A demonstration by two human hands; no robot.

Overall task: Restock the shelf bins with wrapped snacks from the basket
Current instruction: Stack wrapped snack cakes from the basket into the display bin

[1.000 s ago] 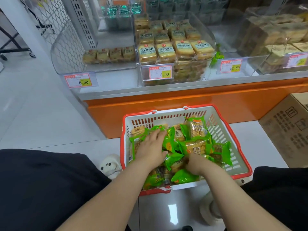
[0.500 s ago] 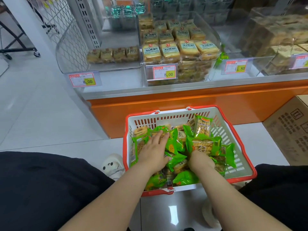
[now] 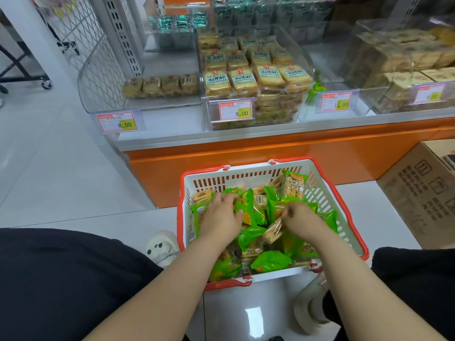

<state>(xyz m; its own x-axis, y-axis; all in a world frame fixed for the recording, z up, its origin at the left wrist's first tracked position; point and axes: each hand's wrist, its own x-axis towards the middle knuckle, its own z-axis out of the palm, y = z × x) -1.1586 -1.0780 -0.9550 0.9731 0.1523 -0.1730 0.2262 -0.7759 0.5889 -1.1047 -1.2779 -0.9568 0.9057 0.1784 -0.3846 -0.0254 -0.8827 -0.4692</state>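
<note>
Across the upper frame runs the orange-fronted shelf with its clear plastic bins, the middle one stacked with yellow cakes, the upper-left one nearly bare. Below centre, the white slotted basket with a red rim sits on the floor, heaped with green wrapped snacks. The left hand lies over the pile at left, fingers curled down among packets; whether it grips one I cannot tell. The right hand seems to pinch a clear packet. Slick wrappers could slip from a loose handful during the lift to the bins.
</note>
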